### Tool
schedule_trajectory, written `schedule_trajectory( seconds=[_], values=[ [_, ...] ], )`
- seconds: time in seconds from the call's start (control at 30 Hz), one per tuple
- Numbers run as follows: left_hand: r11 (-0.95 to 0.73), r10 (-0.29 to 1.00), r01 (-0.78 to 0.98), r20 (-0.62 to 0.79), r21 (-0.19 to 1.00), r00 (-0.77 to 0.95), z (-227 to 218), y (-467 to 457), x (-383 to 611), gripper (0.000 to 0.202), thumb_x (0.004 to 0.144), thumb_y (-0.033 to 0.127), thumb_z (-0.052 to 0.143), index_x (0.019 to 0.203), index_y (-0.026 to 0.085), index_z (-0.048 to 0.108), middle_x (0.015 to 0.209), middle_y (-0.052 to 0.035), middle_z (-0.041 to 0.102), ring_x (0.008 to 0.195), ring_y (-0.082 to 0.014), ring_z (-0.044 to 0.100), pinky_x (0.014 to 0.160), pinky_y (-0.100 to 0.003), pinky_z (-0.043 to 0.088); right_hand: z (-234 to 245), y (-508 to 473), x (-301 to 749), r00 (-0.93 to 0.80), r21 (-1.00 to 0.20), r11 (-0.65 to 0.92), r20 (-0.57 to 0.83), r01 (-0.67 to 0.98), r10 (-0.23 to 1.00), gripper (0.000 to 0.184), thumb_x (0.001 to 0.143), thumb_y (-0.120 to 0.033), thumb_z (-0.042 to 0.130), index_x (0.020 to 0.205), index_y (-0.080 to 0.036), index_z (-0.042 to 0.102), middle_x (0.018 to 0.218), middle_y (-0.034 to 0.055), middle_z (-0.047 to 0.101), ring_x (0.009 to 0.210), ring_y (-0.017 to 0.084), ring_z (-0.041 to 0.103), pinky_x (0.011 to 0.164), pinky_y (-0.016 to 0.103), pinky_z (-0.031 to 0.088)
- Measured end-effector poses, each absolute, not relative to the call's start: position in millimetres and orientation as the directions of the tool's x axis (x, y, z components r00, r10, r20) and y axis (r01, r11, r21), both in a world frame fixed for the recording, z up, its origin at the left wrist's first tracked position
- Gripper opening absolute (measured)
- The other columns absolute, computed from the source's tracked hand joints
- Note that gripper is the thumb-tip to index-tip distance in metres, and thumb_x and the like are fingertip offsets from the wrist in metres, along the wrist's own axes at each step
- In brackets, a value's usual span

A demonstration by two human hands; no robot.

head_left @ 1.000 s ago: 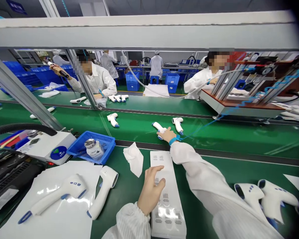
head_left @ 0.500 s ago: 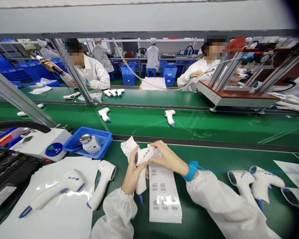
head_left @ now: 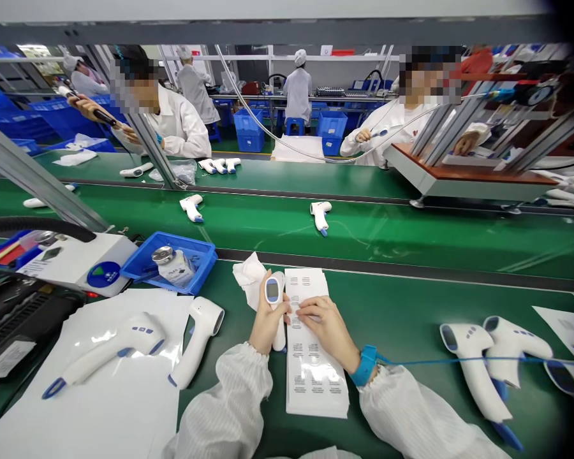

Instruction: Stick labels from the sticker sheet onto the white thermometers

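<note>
While the left hand (head_left: 266,324) closes its grip around a white infrared thermometer (head_left: 274,299), held upright with its blue-framed display facing the camera, the right hand (head_left: 323,328) lies flat and loose, its grip open, on a long label sheet (head_left: 312,360) — both over the green table (head_left: 411,306). A crumpled tissue (head_left: 249,279) sits just beside the thermometer — a blue wrist strap (head_left: 364,365) circles the right wrist.

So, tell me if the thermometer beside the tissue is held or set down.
Held: the left hand grips the thermometer by its handle, screen facing the camera.
</note>
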State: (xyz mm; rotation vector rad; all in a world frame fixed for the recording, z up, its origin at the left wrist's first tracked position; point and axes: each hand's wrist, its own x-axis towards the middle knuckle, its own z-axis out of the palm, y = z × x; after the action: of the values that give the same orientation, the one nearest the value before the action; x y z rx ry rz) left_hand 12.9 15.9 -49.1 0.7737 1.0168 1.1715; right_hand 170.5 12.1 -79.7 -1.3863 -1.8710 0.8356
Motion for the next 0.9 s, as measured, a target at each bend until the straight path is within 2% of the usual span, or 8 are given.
schedule_trajectory(
  seconds=[0.13,0.3,0.4,0.5,0.6,0.67,0.77,0.9],
  values=[
    [0.225,0.974,-0.311,-0.213,0.923,0.074,-53,20,21,0.081,0.081,0.017,0.058,0.15,0.029,0.016,0.085,0.0008,0.056,0.087,-0.0177,0.063,0.074,-0.031,0.054,-78,13,168,-0.206,-0.798,0.202,0.1,0.567,0.973,0.017,0.09,-0.035,0.059,0.081,-0.027,0.072,0.098,0.005,0.071,0.098,0.028,0.058,0.088,0.048,0.041],
    [0.17,0.985,-0.256,-0.168,0.952,0.03,-57,19,24,0.077,0.081,0.013,0.057,0.148,0.026,0.023,0.087,0.0007,0.06,0.092,-0.0172,0.063,0.097,-0.037,0.046,-71,16,160,-0.19,-0.746,0.166,0.054,0.645,0.98,0.013,0.085,-0.022,0.059,0.075,-0.024,0.067,0.095,0.0045,0.069,0.096,0.027,0.057,0.084,0.046,0.04],
    [0.182,0.983,-0.253,-0.18,0.95,0.031,-57,21,23,0.076,0.08,0.013,0.057,0.148,0.026,0.024,0.088,0.0007,0.06,0.096,-0.0179,0.063,0.101,-0.038,0.044,-60,12,159,-0.287,-0.741,0.25,0.08,0.624,0.955,0.013,0.075,-0.011,0.061,0.068,-0.023,0.061,0.089,0.004,0.067,0.092,0.026,0.057,0.083,0.044,0.042],
    [0.192,0.981,-0.233,-0.189,0.953,0.035,-53,25,21,0.078,0.079,0.01,0.056,0.148,0.026,0.025,0.088,0.0013,0.059,0.098,-0.0173,0.063,0.104,-0.037,0.04,-41,-2,163,-0.464,-0.848,0.272,0.036,0.454,0.885,0.018,0.069,-0.005,0.059,0.068,-0.022,0.057,0.086,0.0018,0.065,0.084,0.021,0.059,0.078,0.037,0.047],
    [0.231,0.973,-0.187,-0.224,0.955,0.055,-44,23,22,0.081,0.079,0.012,0.056,0.149,0.027,0.02,0.091,0.0,0.059,0.088,-0.0169,0.063,0.092,-0.036,0.048,-16,-14,173,-0.616,-0.964,0.028,-0.145,0.263,0.774,0.013,0.072,-0.009,0.059,0.069,-0.021,0.057,0.082,-0.0003,0.063,0.068,0.015,0.06,0.065,0.029,0.049],
    [0.236,0.971,-0.148,-0.23,0.96,0.061,-38,14,28,0.079,0.082,0.017,0.057,0.151,0.029,0.018,0.101,-0.0035,0.06,0.083,-0.0167,0.062,0.083,-0.034,0.052,-2,-15,179,-0.605,-0.975,-0.097,-0.202,0.202,0.77,0.009,0.073,-0.013,0.06,0.069,-0.02,0.057,0.081,-0.0005,0.061,0.063,0.013,0.059,0.058,0.026,0.048],
    [0.235,0.97,-0.167,-0.219,0.958,0.107,-36,-5,41,0.076,0.088,0.03,0.057,0.152,0.031,0.015,0.125,-0.0096,0.056,0.081,-0.0169,0.062,0.072,-0.03,0.053,6,-7,186,-0.425,-0.975,-0.016,-0.111,0.221,0.899,0.008,0.074,-0.014,0.06,0.07,-0.02,0.058,0.085,0.0013,0.06,0.07,0.014,0.06,0.057,0.025,0.047],
    [0.289,0.951,-0.211,-0.253,0.934,0.179,-45,-23,54,0.078,0.087,0.038,0.057,0.152,0.035,0.014,0.142,-0.0132,0.046,0.062,-0.0121,0.059,0.049,-0.025,0.049,2,10,189,-0.275,-0.929,0.135,0.039,0.344,0.961,0.007,0.077,-0.018,0.06,0.071,-0.021,0.061,0.097,0.0044,0.06,0.087,0.018,0.059,0.067,0.028,0.048]
  ],
)
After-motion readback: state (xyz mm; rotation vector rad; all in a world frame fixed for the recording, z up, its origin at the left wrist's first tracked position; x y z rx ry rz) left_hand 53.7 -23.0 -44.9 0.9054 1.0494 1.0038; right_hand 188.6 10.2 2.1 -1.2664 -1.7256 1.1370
